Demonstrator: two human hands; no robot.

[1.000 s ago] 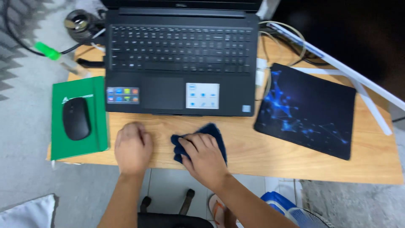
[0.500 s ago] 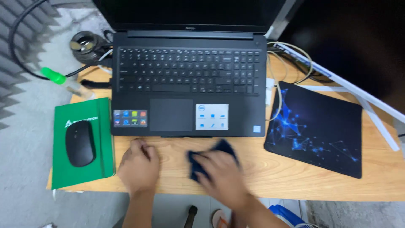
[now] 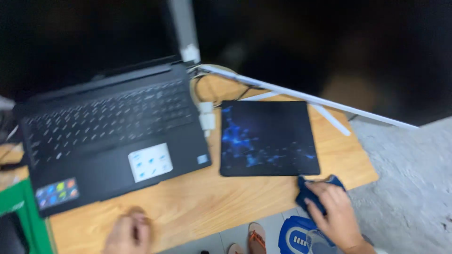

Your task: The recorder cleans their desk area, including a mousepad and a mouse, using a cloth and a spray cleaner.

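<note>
The right hand presses a blue cloth on the wooden table, at 5 o'clock from the mouse pad. The left hand rests flat, holding nothing. To wipe well, keep the cloth flat and reach the edge.

Light orange-brown wooden table with visible grain. The flat rectangular mouse pad is black with an electric-blue web pattern. Matte black open laptop has a white sticker with blue icons plus a multicoloured sticker at 7 o'clock. Crumpled dark navy cloth. Bright green book at 8 o'clock. Grey speckled floor.
</note>
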